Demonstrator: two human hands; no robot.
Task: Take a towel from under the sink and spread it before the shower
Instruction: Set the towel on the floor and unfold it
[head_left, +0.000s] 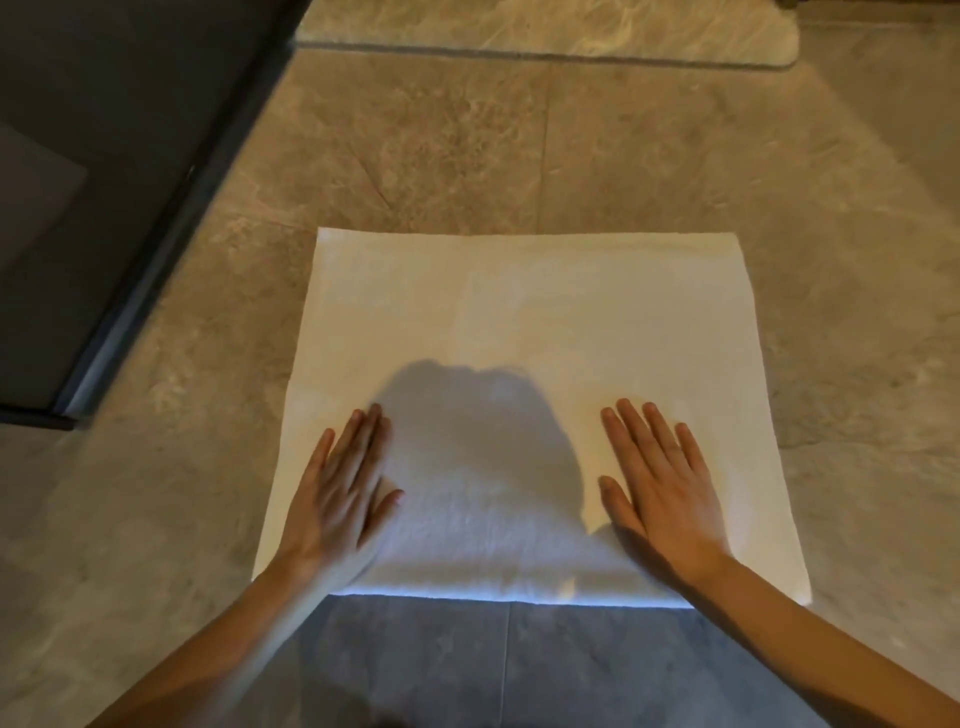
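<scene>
A white towel (519, 322) is spread flat on the marbled tile floor (467, 156), and its near part is pressed under both hands. The left hand (340, 493) and the right hand (660, 478) are laid palm down, fingers extended, well apart from each other, nothing being gripped by either. A dark shadow is cast on the cloth between them. Beyond the left hand a dark framed panel (104, 182) is seen; far ahead of the hands a raised stone ledge (545, 26) is found.

Dim warm light, a head shadow on the towel (519, 312), soft motion blur.
</scene>
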